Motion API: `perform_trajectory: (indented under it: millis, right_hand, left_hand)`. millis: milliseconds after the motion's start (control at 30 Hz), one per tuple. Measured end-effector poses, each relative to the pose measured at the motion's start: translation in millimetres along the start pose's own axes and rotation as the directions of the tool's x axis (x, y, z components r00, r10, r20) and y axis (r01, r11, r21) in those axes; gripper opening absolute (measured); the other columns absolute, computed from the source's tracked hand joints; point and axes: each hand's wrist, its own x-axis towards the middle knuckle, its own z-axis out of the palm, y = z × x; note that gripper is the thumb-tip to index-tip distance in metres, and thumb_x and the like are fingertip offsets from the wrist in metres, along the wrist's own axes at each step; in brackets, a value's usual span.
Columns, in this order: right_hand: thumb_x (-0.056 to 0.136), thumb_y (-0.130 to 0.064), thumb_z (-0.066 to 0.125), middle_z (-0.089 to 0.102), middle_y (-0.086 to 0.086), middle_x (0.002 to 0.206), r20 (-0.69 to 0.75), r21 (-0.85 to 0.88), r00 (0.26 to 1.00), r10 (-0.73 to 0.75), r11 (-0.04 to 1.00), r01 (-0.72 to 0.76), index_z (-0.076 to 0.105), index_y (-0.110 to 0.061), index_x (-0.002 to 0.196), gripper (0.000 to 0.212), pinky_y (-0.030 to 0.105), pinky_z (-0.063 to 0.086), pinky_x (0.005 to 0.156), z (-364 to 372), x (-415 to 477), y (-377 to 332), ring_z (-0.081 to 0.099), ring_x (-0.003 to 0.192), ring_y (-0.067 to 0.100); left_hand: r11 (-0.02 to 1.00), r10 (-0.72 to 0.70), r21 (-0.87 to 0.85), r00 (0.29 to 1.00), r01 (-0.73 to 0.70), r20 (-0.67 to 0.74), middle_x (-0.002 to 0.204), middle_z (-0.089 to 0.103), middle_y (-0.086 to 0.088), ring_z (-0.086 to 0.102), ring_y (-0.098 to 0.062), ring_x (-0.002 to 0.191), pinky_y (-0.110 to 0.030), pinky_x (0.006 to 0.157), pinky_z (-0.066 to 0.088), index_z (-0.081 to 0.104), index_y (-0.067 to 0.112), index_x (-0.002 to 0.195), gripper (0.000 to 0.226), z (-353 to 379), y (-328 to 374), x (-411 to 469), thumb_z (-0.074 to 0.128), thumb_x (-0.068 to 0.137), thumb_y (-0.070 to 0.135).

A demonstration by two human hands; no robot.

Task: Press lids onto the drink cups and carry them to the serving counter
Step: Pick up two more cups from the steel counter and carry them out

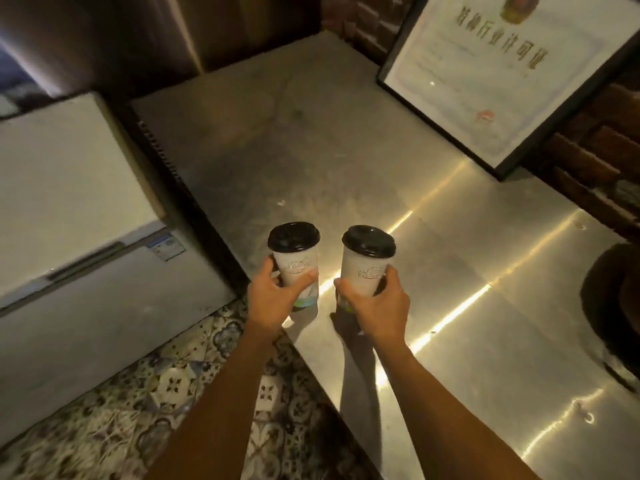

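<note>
Your left hand (273,301) grips the left cup (295,270) and your right hand (379,308) grips the right cup (362,271), both lidded, at the near edge of the counter (485,289); this looks like delivery, so set them down level.

Framed certificate (498,74), gold heading ending 行业许可证, freezer sticker (168,246) too blurred to read

The desk (311,140) runs open through its middle to the far wall. At far right a framed certificate (502,74) leans on the brick wall (595,161), closing that corner. A dark rounded thing (616,306), too dim to name, crowds the right edge. A white freezer (69,202) flanks the left, near the desk.
</note>
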Motion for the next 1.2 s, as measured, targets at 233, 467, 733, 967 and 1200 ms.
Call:
perform_trajectory:
  millis: [233, 467, 733, 967, 1200]
  right_hand:
    - [0.059, -0.058, 0.091, 0.071, -0.021, 0.1, 0.311, -0.016, 0.946, -0.087, 0.995, 0.097, 0.059, -0.041, 0.113, 0.065, 0.032, 0.062, 0.081, 123, -88, -43, 0.071, 0.092, 0.003]
    - [0.067, -0.037, 0.094, 0.071, -0.002, 0.124, 0.627, -0.047, 0.743, -0.235, 0.94, 0.337, 0.061, -0.02, 0.133, 0.075, 0.027, 0.052, 0.084, 244, -245, -82, 0.067, 0.105, 0.012]
    - [0.064, -0.046, 0.094, 0.071, -0.008, 0.114, 0.841, 0.032, 0.457, -0.291, 0.869, 0.494, 0.061, -0.027, 0.125, 0.071, 0.025, 0.054, 0.077, 345, -476, -75, 0.065, 0.093, 0.007]
    - [0.064, -0.047, 0.094, 0.073, -0.002, 0.109, 0.935, 0.13, 0.181, -0.304, 0.77, 0.625, 0.062, -0.025, 0.118, 0.066, 0.035, 0.06, 0.078, 404, -661, -70, 0.066, 0.086, 0.011]
    - [0.06, -0.054, 0.09, 0.071, -0.011, 0.1, 0.949, 0.308, -0.158, -0.273, 0.695, 0.65, 0.061, -0.032, 0.114, 0.065, 0.034, 0.06, 0.074, 457, -820, -65, 0.071, 0.086, 0.008]
  left_hand:
    - [0.986, -0.13, -0.135, 0.951, 0.095, -0.28, 0.133, 0.068, -0.006, 0.067, -0.021, 0.116, -0.04, 0.094, 0.058, 0.058, 0.014, 0.14, 0.072, -171, -52, -61, 0.089, 0.076, 0.029]
    - [0.973, -0.214, -0.196, 0.776, 0.119, -0.594, 0.117, 0.073, -0.005, 0.071, -0.021, 0.104, -0.03, 0.079, 0.059, 0.064, 0.013, 0.123, 0.056, -342, -127, -194, 0.089, 0.077, 0.03]
    - [0.952, -0.291, -0.295, 0.542, 0.081, -0.789, 0.102, 0.073, 0.005, 0.069, -0.003, 0.084, -0.02, 0.068, 0.058, 0.067, 0.015, 0.118, 0.048, -500, -219, -397, 0.088, 0.077, 0.028]
    - [0.933, -0.354, -0.358, 0.297, 0.042, -0.887, 0.106, 0.075, 0.011, 0.072, -0.003, 0.092, -0.015, 0.067, 0.058, 0.067, 0.024, 0.121, 0.054, -591, -278, -567, 0.088, 0.074, 0.041]
    - [0.913, -0.408, -0.408, 0.009, 0.009, -0.913, 0.112, 0.073, 0.007, 0.071, -0.01, 0.1, -0.033, 0.085, 0.062, 0.065, 0.023, 0.126, 0.06, -643, -327, -691, 0.087, 0.075, 0.046]
